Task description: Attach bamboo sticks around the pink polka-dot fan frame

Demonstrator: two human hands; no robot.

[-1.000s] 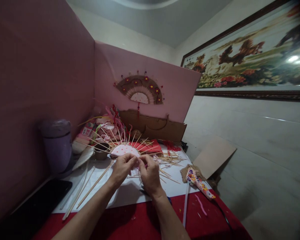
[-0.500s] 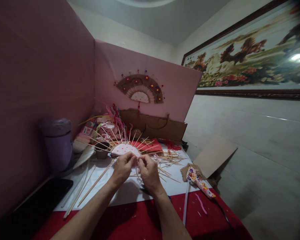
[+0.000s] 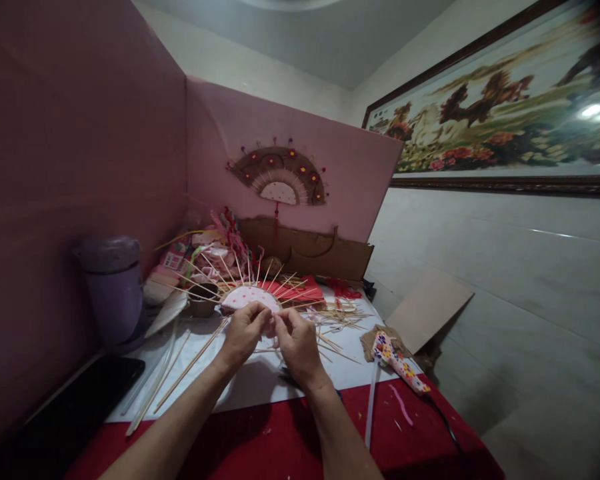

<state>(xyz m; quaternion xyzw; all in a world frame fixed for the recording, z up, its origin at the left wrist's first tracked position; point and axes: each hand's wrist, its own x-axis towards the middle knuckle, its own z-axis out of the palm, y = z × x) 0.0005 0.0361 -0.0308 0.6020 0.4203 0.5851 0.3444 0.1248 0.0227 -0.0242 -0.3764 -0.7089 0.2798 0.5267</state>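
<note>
My left hand (image 3: 249, 328) and my right hand (image 3: 296, 339) meet fingertip to fingertip at the near edge of a half-round piece (image 3: 250, 298), white with pink dots. Thin wooden sticks (image 3: 223, 267) fan out from its curved rim. Both hands are closed in a pinch on what looks like a thin pale pink strand (image 3: 275, 342), part of which dangles below; my fingers hide most of it. Beneath my right wrist lies a dark tool (image 3: 289, 379), largely covered.
A finished fan (image 3: 280, 175) hangs on the pink board. Loose sticks (image 3: 337, 347) and a brown cup (image 3: 203, 300) surround the work. A purple bin (image 3: 113, 293) and black phone (image 3: 100, 393) are left; a flower-patterned glue gun (image 3: 397, 363) lies right.
Both hands stay pinched together at nearly the same spot, with small finger movements. The pale loop below them shows less now. The view has shifted slightly.
</note>
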